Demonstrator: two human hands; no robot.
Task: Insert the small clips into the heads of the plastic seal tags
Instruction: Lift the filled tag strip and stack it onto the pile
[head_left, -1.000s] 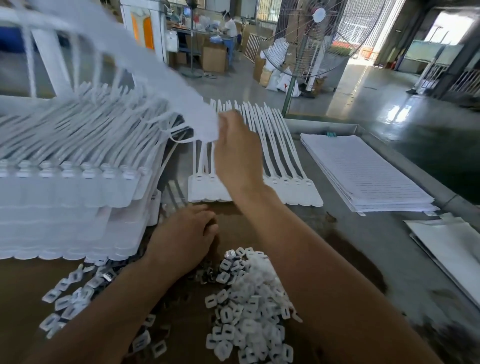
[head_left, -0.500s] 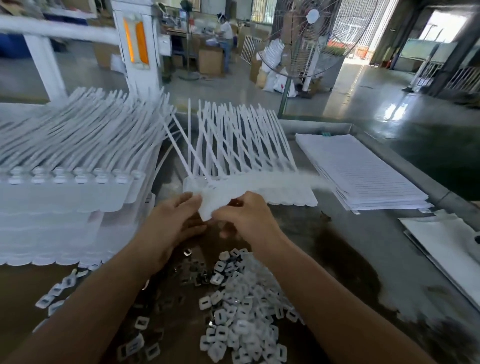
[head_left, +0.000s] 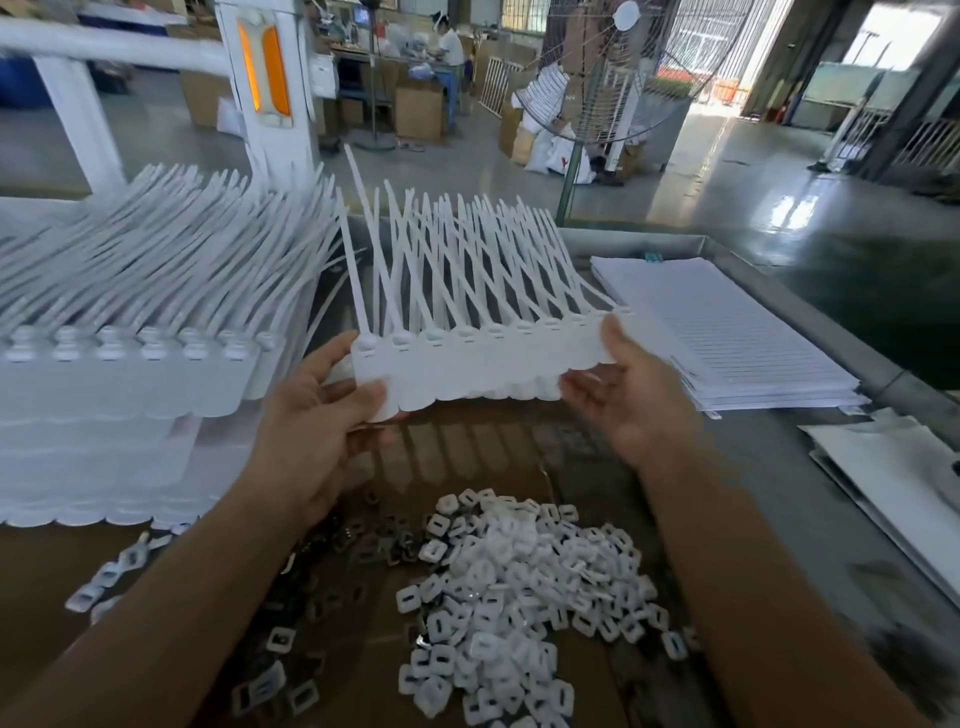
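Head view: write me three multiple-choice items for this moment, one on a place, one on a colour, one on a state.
1. Where is the pile of small clips? A. on the table, nearest the person; B. in a bucket; C. on a shelf.
2. What colour is the strip of seal tags? A. orange; B. white; C. blue.
3. How is that strip? A. lying flat; B. rolled up in a bag; C. held up by the left hand and right hand.
Answers: 1 A, the pile lies on the tabletop below the hands; 2 B, heads and tails are all white; 3 C, a hand holds each end, above the table.
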